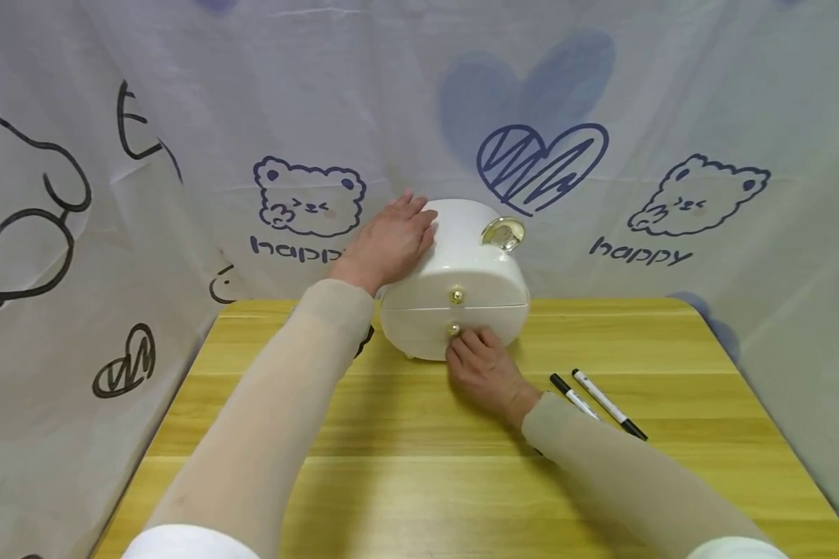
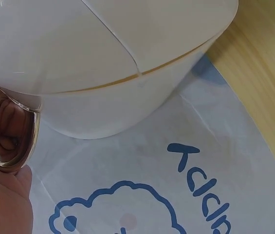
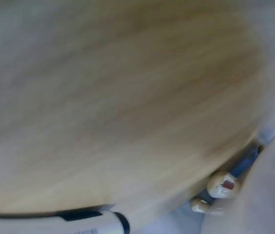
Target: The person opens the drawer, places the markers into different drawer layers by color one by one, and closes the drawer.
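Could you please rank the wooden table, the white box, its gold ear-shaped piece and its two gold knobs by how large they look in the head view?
1. Wooden table
2. White box
3. Gold ear-shaped piece
4. Upper knob and lower knob: these look alike, so unranked against each other.

Wood-grain table (image 1: 405, 481) — white box (image 1: 468, 268), two markers (image 1: 607, 402) directly on it

White box (image 2: 113, 44) cropped, left-wrist view; one pen's (image 1: 573, 395) end hidden
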{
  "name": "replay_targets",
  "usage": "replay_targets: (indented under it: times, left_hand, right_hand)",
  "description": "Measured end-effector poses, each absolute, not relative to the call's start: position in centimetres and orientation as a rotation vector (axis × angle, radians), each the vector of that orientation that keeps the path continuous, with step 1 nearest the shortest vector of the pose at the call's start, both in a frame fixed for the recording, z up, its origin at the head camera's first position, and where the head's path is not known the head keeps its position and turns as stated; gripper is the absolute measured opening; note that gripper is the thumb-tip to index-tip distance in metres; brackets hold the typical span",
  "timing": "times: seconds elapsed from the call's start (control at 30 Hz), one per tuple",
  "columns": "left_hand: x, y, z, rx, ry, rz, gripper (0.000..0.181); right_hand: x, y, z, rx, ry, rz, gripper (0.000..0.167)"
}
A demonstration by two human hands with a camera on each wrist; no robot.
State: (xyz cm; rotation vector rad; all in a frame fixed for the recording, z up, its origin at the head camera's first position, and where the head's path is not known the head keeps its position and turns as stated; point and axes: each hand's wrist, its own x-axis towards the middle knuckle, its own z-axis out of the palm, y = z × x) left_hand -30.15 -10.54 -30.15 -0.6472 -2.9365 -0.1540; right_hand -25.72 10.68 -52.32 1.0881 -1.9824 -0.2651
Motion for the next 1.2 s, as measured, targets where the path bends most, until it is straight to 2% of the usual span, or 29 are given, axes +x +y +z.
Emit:
replay_targets:
  times: [0.3,1.2]
  left_hand:
    - [-30.3,-9.9,-30.0,-0.662,-2.926,-0.155,0.053]
    - [-30.1,-10.6,-30.2,-0.623,-2.939,-0.137,0.052]
  right_hand:
    - [-26.2,11.5,-52.5,1.119,-1.951,-0.236,0.023]
    - [-26.0,9.4,-53.0,0.955,-1.929,-0.167,0.029]
